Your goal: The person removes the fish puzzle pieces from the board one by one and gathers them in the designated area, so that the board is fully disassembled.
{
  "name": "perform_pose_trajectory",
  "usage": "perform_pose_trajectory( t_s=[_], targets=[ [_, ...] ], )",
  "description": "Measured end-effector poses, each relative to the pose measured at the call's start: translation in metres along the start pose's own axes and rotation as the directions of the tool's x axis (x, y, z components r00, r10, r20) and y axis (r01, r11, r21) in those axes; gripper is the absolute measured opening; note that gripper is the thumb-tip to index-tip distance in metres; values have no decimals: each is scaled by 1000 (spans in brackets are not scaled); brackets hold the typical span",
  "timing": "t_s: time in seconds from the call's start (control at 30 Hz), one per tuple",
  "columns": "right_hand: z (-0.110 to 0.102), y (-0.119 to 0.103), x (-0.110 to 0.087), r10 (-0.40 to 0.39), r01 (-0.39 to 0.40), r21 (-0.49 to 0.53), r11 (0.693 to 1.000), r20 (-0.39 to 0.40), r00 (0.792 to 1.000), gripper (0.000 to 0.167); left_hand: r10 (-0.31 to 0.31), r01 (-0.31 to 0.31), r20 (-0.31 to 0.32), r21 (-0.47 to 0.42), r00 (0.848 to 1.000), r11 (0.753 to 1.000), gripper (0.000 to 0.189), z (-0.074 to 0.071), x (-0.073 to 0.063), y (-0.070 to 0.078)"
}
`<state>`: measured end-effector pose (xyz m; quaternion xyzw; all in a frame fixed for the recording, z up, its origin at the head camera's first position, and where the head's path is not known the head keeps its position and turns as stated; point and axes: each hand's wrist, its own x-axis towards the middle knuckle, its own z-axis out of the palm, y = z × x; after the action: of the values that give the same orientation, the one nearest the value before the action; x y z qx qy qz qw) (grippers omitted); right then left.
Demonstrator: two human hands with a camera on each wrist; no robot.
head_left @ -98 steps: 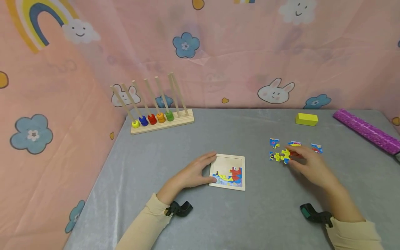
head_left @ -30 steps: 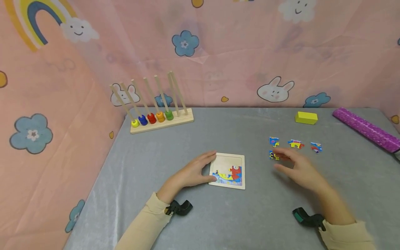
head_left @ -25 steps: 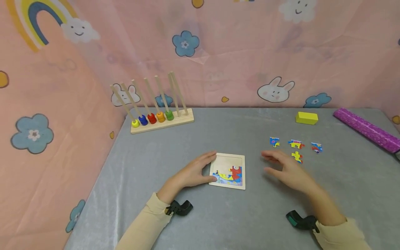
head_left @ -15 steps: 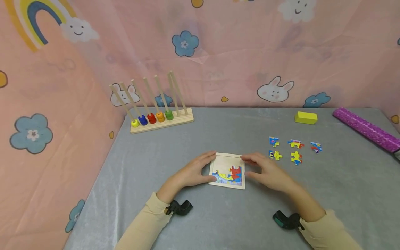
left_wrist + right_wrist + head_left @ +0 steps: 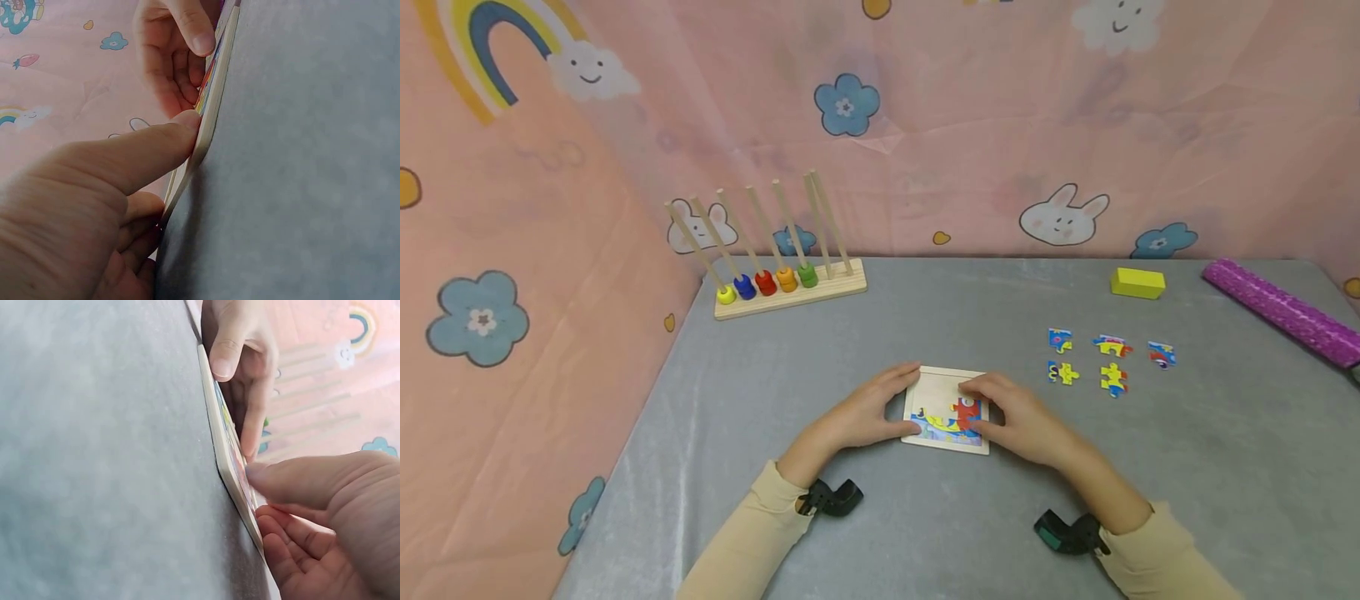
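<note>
A square wooden puzzle tray [image 5: 934, 383] lies on the table with joined jigsaw pieces along its front and right side, among them a red piece [image 5: 966, 409]. My left hand [image 5: 868, 412] holds the tray's left side, thumb on the near corner and fingers at the far one. My right hand [image 5: 1026, 421] reaches over the tray's right edge, thumb and forefinger spread apart on either side of the red piece. In the right wrist view its thumb [image 5: 287, 478] touches the pieces and the other fingers curve at the frame's edge.
Several loose jigsaw pieces [image 5: 1113, 379] lie in two rows to the right of the tray. Behind them are a yellow block [image 5: 1138, 283] and a glittery purple roll [image 5: 1277, 308]. A wooden peg stand [image 5: 842, 282] with coloured rings stands at the back left.
My right hand has left the loose pieces, now spaced apart in two rows, and moved left onto the tray's right side. My left hand has stayed at the tray.
</note>
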<state>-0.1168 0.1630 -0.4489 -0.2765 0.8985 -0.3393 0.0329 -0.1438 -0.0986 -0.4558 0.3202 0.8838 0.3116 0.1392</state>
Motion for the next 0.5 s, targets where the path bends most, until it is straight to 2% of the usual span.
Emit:
perform_pose_trajectory(
  t_s=[0.5],
  targets=[
    [2,-2,-2,24,-25,14,1000,19,1000,35,15,-15,-8,8,1000,1000,77,1,1,-1]
  ],
)
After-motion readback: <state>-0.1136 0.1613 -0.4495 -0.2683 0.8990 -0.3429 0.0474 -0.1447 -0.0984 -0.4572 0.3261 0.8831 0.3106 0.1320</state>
